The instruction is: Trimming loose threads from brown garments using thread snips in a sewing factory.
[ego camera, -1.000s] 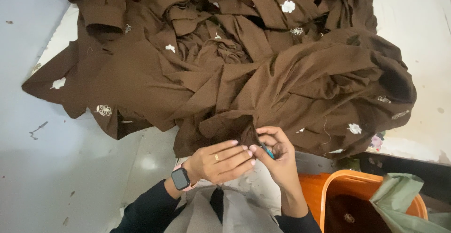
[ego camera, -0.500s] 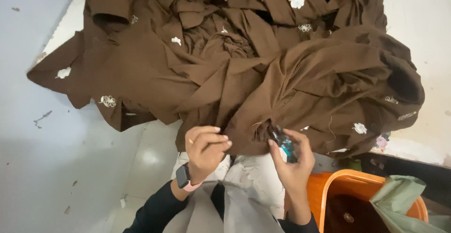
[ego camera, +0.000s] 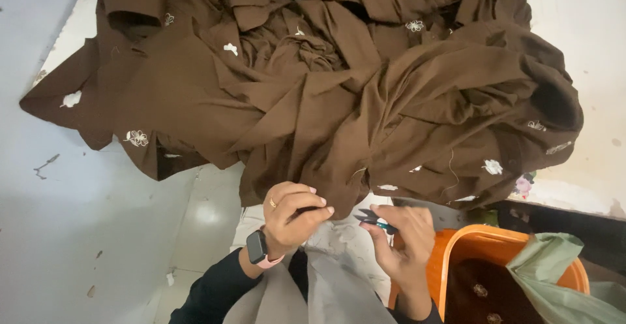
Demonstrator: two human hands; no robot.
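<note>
The left hand (ego camera: 295, 214) pinches the near edge of a brown garment (ego camera: 339, 167) from the big heap of brown clothes (ego camera: 313, 82), its fingers (ego camera: 312, 205) pressed together on the hem. Just to the right, the right hand (ego camera: 403, 239) grips small thread snips (ego camera: 373, 219) between thumb and fingers, blades pointing left toward that pinched edge but not touching the cloth. The heap spreads far and wide across the pale floor (ego camera: 98, 232), embroidered with white flowers (ego camera: 137, 137), and a loose thread hangs on its right side, so I judge most of the trimming lies ahead. Near right, an orange tub (ego camera: 456, 246) holds a few dark pieces, beside a crumpled green bag (ego camera: 554, 285). These look like the finished ones, a small share.
</note>
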